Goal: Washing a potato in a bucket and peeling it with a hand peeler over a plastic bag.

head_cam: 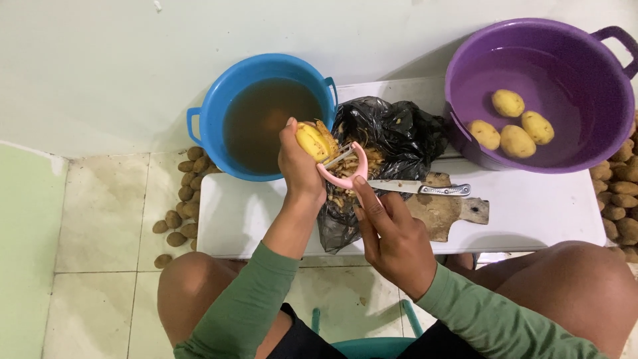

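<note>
My left hand [298, 163] grips a partly peeled yellow potato [315, 139] over the open black plastic bag [399, 133], which holds peelings. My right hand [392, 233] holds a pink Y-shaped peeler [344, 169] with its blade against the potato's right side. Both sleeves are green. A knife [419, 189] lies on a small wooden cutting board [445, 209] just right of the peeler, on the white low table [531, 213].
A blue tub [266, 113] of brownish water stands at the table's left end. A purple tub [541, 93] at the right holds water and several peeled potatoes. Unpeeled potatoes lie on the tiled floor at the left [181, 213] and at the right edge [621, 199]. My bare knees flank the table.
</note>
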